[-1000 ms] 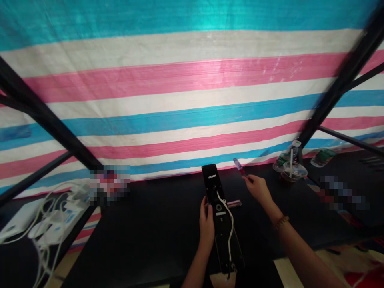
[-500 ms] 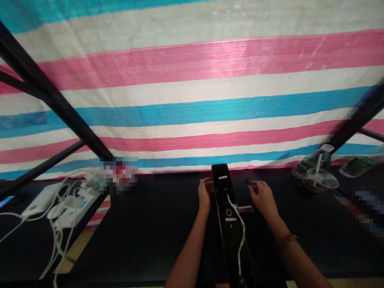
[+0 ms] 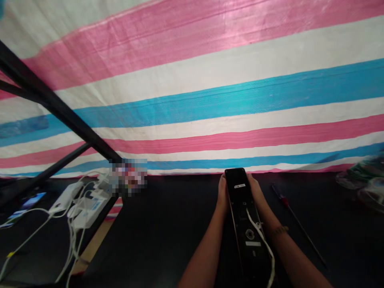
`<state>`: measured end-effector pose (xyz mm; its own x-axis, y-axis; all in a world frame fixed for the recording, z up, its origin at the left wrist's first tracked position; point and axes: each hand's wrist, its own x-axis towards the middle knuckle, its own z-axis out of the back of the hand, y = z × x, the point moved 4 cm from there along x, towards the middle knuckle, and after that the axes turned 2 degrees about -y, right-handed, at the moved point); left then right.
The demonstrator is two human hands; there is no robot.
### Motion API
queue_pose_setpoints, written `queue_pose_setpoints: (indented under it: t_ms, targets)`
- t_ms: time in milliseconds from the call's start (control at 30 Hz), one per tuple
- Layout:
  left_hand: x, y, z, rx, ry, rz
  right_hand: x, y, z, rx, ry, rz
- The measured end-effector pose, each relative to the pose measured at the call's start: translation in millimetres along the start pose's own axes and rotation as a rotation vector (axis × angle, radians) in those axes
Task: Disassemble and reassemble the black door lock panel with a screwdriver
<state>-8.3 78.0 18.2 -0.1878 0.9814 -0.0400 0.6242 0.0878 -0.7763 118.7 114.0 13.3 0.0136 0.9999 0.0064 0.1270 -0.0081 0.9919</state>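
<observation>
A long black panel [image 3: 240, 212] with white labels, round fittings and a white cable [image 3: 264, 240] stands between my arms. My left hand [image 3: 222, 195] wraps round its left edge near the top, fingers mostly behind it. On the opposite edge my right hand [image 3: 256, 193] grips the panel, its fingers also largely hidden. A screwdriver [image 3: 285, 201] with a dark and red handle and a long thin shaft lies on the black table [image 3: 156, 232], right of my right hand.
White power strips [image 3: 90, 210], tangled cables and a phone [image 3: 34, 200] lie at the left, beside a black metal frame [image 3: 72, 120]. Clear plastic items [image 3: 360, 176] sit at the far right. A striped sheet [image 3: 192, 100] hangs behind.
My right hand has let go of the screwdriver and moved to the panel's right edge. Both hands now hold the panel. The view has turned to the right edge less, showing more of the left.
</observation>
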Motion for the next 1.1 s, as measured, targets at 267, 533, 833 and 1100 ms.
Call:
queue_pose_setpoints:
  t_ms: [267,533,833,1100]
  targets:
    - [-7.5,3.8,-3.3,-0.055,-0.002,0.096,5.8,-11.1,-8.0,0.036,-0.081,-0.123]
    - [-6.3,11.2,-6.4,-0.214,0.072,0.32,0.8,-9.0,-13.6,0.162,-0.039,-0.107]
    - [-2.6,9.1,-9.1,-0.156,0.053,0.283,-13.3,-2.5,-10.2,0.213,-0.039,-0.086]
    - [6.8,14.5,0.6,-0.117,-0.065,0.144,-16.5,3.8,-9.2,0.177,-0.04,-0.054]
